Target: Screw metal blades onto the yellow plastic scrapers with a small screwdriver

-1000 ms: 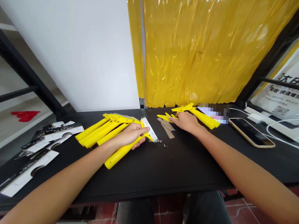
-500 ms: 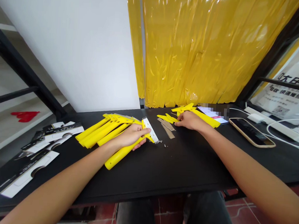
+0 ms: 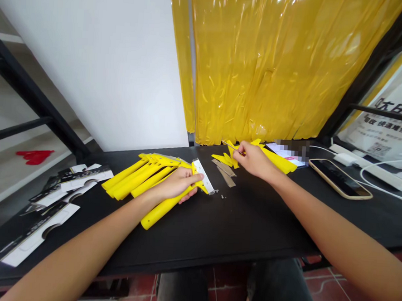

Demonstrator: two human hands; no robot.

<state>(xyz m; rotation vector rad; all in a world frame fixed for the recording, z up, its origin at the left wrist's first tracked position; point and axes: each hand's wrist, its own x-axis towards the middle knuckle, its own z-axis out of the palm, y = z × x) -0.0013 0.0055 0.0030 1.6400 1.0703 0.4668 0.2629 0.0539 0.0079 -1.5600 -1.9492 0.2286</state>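
My left hand (image 3: 183,182) is wrapped round a yellow scraper (image 3: 161,211) with a flat metal blade plate at its head, the thumb lying on that plate. Behind it, several similar yellow scrapers (image 3: 127,182) lie side by side on the black table (image 3: 237,230). Small metal bits like screws (image 3: 222,197) lie just right of the blade. My right hand (image 3: 253,157) is closed on a thin metal rod-like tool (image 3: 231,147), which points left; its exact kind is unclear. Under and around that hand lie yellow plastic pieces (image 3: 222,159) and another yellow handle (image 3: 284,162).
Brown card strips (image 3: 226,174) lie mid-table. Printed white-and-black cards (image 3: 41,236) are spread at the left. At the right are a phone (image 3: 340,178), a lit screen (image 3: 282,152) and a white power strip (image 3: 373,168) with cables. A yellow plastic curtain (image 3: 260,72) hangs behind.
My right hand has lifted slightly from the yellow pieces, and the thin rod now shows in its fingers. My left hand still holds the scraper in nearly the same place.
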